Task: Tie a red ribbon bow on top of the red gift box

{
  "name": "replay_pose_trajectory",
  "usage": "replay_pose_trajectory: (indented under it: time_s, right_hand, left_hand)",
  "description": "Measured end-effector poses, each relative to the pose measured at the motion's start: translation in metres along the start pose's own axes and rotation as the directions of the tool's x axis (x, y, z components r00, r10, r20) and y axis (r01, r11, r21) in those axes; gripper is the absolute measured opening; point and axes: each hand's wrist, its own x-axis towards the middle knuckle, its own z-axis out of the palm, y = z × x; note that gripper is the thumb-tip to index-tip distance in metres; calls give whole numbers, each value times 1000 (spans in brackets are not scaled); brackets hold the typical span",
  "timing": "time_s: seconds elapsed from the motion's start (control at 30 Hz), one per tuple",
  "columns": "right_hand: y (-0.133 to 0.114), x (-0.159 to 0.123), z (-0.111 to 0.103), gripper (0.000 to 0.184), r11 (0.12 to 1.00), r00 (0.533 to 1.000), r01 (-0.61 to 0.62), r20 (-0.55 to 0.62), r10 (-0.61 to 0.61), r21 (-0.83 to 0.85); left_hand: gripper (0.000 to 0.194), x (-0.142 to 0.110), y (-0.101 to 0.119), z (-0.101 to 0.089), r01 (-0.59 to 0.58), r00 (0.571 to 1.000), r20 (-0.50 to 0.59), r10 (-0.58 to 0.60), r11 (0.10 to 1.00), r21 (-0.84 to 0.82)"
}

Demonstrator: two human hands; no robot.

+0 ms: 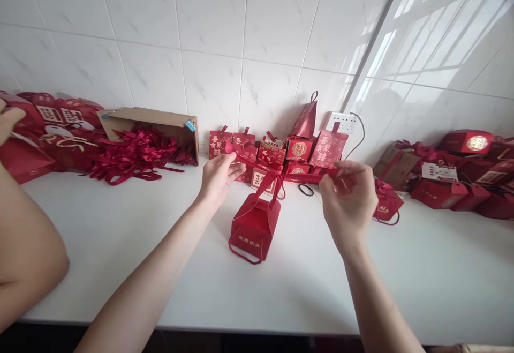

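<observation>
A small red gift box [254,224] with gold lettering and a red cord handle stands on the white table [120,246] between my hands. A red ribbon [277,173] runs across above its top and is tied at the middle. My left hand [219,176] pinches the ribbon's left end. My right hand [347,197] pinches the right end. Both hands are held above and just behind the box, pulling the ribbon sideways.
A cardboard box [160,122] spilling red ribbons [132,157] lies at the back left. Several red gift boxes [297,152] stand against the tiled wall, more at the right [453,181]. Another person's arm [24,246] reaches in at left. A black hair tie [305,189] lies nearby.
</observation>
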Motion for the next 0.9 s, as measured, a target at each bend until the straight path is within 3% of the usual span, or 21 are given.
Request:
replay_pose_trajectory:
  time_s: [0.2, 0.37, 0.67, 0.9]
  right_hand:
    - [21, -29, -41, 19, 969, 968, -241, -89, 236, -48]
    - [32, -47, -61, 20, 922, 921, -383, -98, 377, -55]
    - [38, -77, -82, 21, 886, 892, -451, -106, 440, -111]
    - [38, -94, -96, 23, 838, 867, -492, -43, 497, -236]
  left_hand:
    - [11, -1, -5, -46, 84, 959, -273, -73, 996, 29]
    - [8, -1, -10, -72, 117, 915, -393, -91, 992, 42]
    - [11, -4, -27, -96, 205, 903, -413, -120, 964, 169]
    - [12, 1, -36, -112, 244, 921, -383, -75, 876, 416]
